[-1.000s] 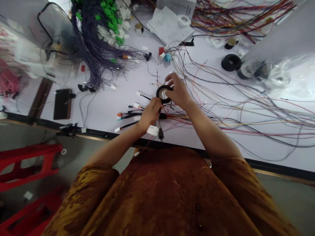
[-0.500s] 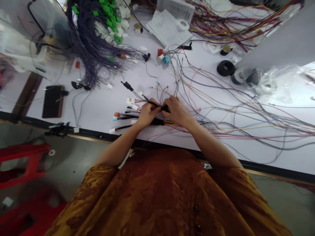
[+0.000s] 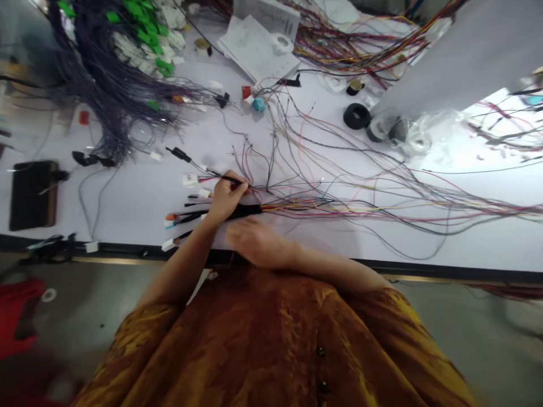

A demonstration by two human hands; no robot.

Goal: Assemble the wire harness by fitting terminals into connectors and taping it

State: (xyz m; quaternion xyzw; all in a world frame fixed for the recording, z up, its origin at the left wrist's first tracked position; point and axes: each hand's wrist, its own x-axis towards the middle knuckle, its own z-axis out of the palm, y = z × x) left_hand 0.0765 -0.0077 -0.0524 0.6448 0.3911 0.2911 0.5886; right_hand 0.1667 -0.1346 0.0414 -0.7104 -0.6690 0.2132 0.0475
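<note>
My left hand (image 3: pixel 228 198) pinches a thin black-wrapped wire branch (image 3: pixel 231 179) between thumb and fingertips. That branch leads up and left to a black connector (image 3: pixel 180 154), and loose wire ends fan out beyond my fingertips. My right hand (image 3: pixel 257 240), smeared by motion, hovers at the front of the table below the thicker black-sleeved trunk (image 3: pixel 246 211) of the wire harness; its fingers cannot be made out. Left of my left hand lie a white connector (image 3: pixel 190 179), an orange connector (image 3: pixel 170 217) and another white plug (image 3: pixel 168 245) on black branches.
Long loose wires (image 3: pixel 382 198) stretch across the table to the right. Purple wires (image 3: pixel 102 73) with green and white connectors are heaped at the back left. A black tape roll (image 3: pixel 357 116) lies at the right, papers (image 3: pixel 257 51) at the back, and a dark phone-like object (image 3: pixel 34 195) at the left.
My right hand has left the wire branch and moved down toward the table's front edge. My left hand keeps its pinch. The whole view has shifted, so things appear further left.
</note>
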